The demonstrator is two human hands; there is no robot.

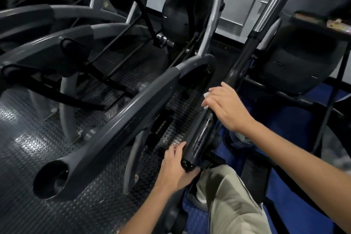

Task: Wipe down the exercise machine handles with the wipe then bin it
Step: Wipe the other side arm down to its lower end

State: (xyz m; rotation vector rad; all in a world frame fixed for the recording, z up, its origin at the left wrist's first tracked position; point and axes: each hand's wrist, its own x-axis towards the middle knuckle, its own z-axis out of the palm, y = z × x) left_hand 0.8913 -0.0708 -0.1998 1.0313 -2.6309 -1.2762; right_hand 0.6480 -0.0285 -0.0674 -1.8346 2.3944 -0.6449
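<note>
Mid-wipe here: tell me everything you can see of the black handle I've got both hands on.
The black handle is a long glossy bar, seemingly coated, running diagonally from a rounded end cap near the knee up toward a chrome tube. Wet-looking streaks shine along its middle. The left hand grips its lower end beside the cap. The right hand wraps it higher up, pressing a white wipe that peeks out under the fingers.

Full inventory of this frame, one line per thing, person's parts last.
handle: 1, black, wet sheen, centre-right, running up to a chrome post
wipe: 1, white, under right fingers on the handle
grey arm: 1, dark grey, left of the handle, round open end
other machines: several, grey and black, upper left
floor mat: 1, black, studded
trouser leg: 1, beige, bottom
left hand: grips the handle's lower end
right hand: presses the wipe on the handle
</note>
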